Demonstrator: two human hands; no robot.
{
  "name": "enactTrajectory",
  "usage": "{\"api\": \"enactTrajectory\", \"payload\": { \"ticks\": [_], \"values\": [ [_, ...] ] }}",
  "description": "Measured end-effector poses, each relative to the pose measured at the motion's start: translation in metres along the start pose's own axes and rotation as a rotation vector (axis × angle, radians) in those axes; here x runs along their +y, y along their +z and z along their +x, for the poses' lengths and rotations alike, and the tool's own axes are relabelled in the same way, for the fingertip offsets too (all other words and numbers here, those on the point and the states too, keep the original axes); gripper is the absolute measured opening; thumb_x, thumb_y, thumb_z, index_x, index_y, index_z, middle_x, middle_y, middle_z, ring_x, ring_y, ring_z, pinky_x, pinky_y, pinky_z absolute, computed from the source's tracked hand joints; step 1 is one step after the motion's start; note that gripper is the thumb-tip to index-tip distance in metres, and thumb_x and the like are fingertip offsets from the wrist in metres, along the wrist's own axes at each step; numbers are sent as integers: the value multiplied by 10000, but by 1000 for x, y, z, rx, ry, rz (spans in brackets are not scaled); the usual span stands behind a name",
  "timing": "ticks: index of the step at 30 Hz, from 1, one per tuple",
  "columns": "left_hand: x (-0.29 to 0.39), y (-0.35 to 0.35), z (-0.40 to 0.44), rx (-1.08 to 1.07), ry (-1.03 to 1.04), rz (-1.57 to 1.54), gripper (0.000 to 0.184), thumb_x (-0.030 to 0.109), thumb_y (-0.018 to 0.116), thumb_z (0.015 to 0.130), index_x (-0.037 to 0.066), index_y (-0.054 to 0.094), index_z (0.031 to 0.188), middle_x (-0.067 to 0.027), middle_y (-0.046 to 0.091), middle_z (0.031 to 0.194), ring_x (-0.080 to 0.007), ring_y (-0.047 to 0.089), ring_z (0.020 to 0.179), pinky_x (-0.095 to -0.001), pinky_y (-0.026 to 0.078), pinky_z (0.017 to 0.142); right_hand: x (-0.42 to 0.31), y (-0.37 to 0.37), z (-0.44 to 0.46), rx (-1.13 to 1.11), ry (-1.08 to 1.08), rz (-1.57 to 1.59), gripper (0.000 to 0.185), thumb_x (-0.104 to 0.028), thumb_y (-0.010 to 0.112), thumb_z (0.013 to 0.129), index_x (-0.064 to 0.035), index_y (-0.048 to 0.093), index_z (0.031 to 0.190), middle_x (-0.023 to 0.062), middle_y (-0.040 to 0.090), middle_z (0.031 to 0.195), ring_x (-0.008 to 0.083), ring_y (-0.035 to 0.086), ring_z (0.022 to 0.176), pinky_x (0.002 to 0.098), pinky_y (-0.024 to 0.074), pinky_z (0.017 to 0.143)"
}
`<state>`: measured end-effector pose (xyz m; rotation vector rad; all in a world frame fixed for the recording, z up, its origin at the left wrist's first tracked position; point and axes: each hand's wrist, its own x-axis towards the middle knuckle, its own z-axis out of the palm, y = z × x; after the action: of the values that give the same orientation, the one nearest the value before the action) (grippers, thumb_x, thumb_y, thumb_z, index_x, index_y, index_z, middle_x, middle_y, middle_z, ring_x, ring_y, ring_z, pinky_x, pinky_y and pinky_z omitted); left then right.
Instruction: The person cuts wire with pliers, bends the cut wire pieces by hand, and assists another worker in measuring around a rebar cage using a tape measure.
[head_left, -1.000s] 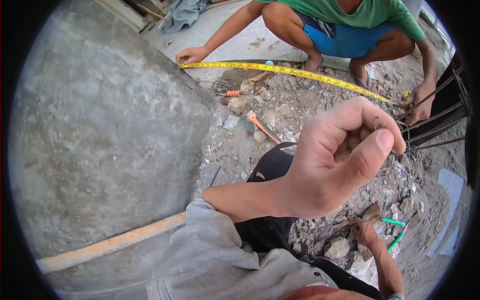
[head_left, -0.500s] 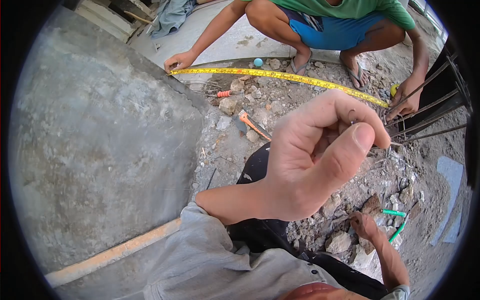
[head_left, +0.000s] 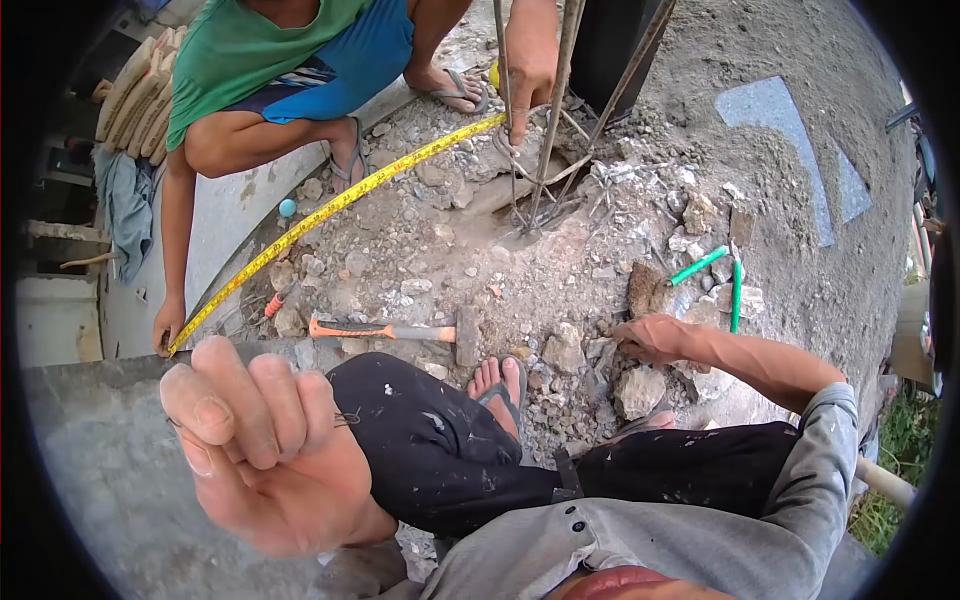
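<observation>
My left hand [head_left: 275, 455] is raised at the lower left, palm side toward me. Its fingers are curled in, and a short thin dark wire [head_left: 347, 417] pokes out beside the little finger. Down on the rubble at the right, my right hand [head_left: 655, 340] has bent fingers among stones; what they grip, if anything, is hidden. A pale stone [head_left: 640, 392] lies just below it. Between my hands, a hammer [head_left: 395, 331] with an orange and grey handle rests on the broken ground. Two green sticks [head_left: 697, 266] lie beyond my right hand.
A co-worker in a green shirt [head_left: 255, 60] squats opposite, stretching a yellow tape measure [head_left: 340, 200] between both hands. Upright steel rebars [head_left: 548, 130] rise from a hole. Grey sheet pieces [head_left: 780, 140] lie on sand at the right. A concrete surface [head_left: 110, 440] is at the left.
My view has swung toward the right. My left hand has moved from mid-view to the lower left and turned, fingers still curled. My right hand stays low on the rubble.
</observation>
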<state>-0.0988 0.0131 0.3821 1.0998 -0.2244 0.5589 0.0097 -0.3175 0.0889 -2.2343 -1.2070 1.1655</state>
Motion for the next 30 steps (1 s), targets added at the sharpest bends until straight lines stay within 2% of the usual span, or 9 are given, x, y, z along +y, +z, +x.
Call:
{"api": "enactTrajectory", "payload": {
  "ticks": [5, 8, 14, 16, 19, 22, 26, 29, 30],
  "values": [
    [-1, -1, 1, -11, -5, 2, 135, 150, 481, 997, 83, 398, 915, 23, 314, 755, -56, 280, 595, -221, 275, 514, 3, 0, 2, -37, 39, 10, 261, -206, 554, 868, -39, 558, 1068, 222, 661, 878, 428, 641, 835, 513, 511, 721],
    [0, -1, 2, -7, -6, 6, 164, 155, 474, 1002, 94, 376, 885, 21, 312, 745, -59, 278, 593, -221, 273, 514, 8, 5, 4, -36, 37, -57, 231, -220, 548, 903, -61, 566, 1069, 191, 660, 901, 381, 654, 810, 473, 505, 718],
    [0, -1, 2, 9, 0, 11, 174, 158, 469, 1005, 98, 365, 878, 19, 308, 739, -61, 271, 588, -220, 269, 511, 9, 7, 2, 46, -44, -41, 232, -234, 554, 906, -71, 561, 1072, 191, 659, 873, 373, 660, 798, 472, 502, 700],
    [0, -2, 2, 9, 7, 16, 170, 158, 467, 1005, 97, 368, 882, 18, 308, 739, -61, 269, 588, -220, 268, 510, 0, -1, 1, -32, 31, -50, 217, -222, 540, 913, -61, 554, 1058, 184, 659, 848, 361, 667, 759, 463, 510, 675],
    [1, -3, 2, -3, 6, 12, 169, 160, 466, 1006, 96, 370, 883, 19, 309, 742, -60, 268, 588, -218, 267, 508, 3, 2, 2, -21, 27, -56, 207, -212, 529, 918, -51, 545, 1048, 172, 658, 821, 349, 670, 717, 452, 517, 651],
    [1, -3, 2, -7, 3, 15, 179, 160, 464, 1007, 98, 362, 873, 19, 308, 747, -59, 265, 588, -218, 265, 505, -13, -12, -1, -67, 75, -3, 213, -205, 528, 917, -45, 543, 1057, 168, 660, 819, 346, 672, 718, 452, 521, 653],
    [1, -4, 1, 2, 11, 20, 176, 159, 475, 1002, 96, 368, 877, 18, 307, 748, -60, 264, 586, -216, 266, 506, 1, -1, 4, -77, 72, -38, 227, -204, 528, 920, -48, 549, 1084, 177, 659, 836, 348, 672, 752, 463, 515, 670],
    [1, -5, 0, 5, 15, 14, 163, 159, 483, 998, 91, 381, 891, 18, 309, 751, -60, 266, 588, -217, 270, 510, 1, -5, 5, -80, 33, -103, 222, -173, 546, 913, -46, 553, 1094, 176, 653, 866, 346, 660, 811, 450, 509, 712],
    [1, -5, 0, 7, 11, 13, 156, 158, 486, 996, 89, 387, 898, 19, 311, 754, -60, 270, 591, -218, 273, 513, -1, -13, 5, -27, -41, 12, 231, -162, 555, 913, -45, 554, 1113, 166, 648, 877, 338, 649, 835, 437, 506, 730]
  ]
}}
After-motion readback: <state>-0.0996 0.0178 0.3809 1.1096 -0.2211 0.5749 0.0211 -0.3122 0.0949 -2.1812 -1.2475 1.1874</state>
